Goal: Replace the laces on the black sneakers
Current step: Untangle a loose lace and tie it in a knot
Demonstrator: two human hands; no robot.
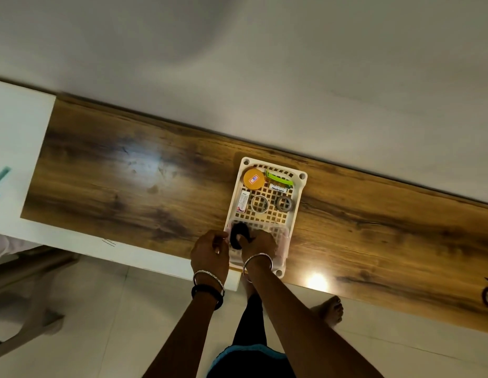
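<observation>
1. The left hand (pixel 210 249) has its fingers curled at the near-left rim of the basket (pixel 300 203). I cannot tell whether they pinch anything.
2. The right hand (pixel 260 245) curls its fingers onto a black coil (pixel 238 234), probably the laces, and seems to grip it. The coil lies between the two hands, in a clear tray (pixel 281 236) at the basket's near end.
3. Judged step: fetching the new laces. No sneakers are in view.
4. The next move calls for lifting the coil straight up, clear of the tray wall and lattice, so no loop snags.
5. The table (pixel 114 173) edge runs under the wrists, with the basket's near end right at it. A pull toward the body could drag the basket off.
6. Left of the left fingers lies broad bare wood for setting things down.
7. Beyond the fingertips sit a tin (pixel 253 179) and a clip (pixel 279 179), well apart from the coil.
</observation>
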